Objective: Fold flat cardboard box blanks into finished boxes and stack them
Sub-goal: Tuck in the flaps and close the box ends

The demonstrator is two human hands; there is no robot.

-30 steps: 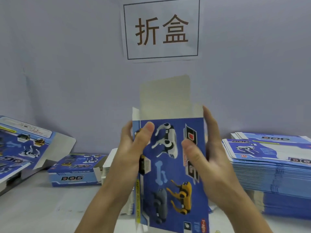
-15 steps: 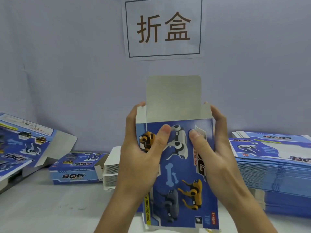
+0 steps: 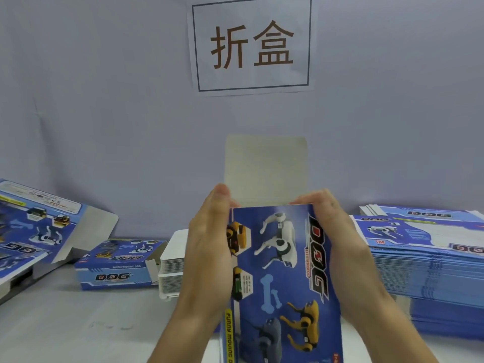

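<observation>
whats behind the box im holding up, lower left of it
A white stack of blanks on the table shows past the left hand. The held box and both hands cover the rest.

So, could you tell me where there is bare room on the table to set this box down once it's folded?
The widest bare patch of table is front left, before the finished box. Behind the held box a white stack crowds the middle; the blank stack fills the right.
</observation>
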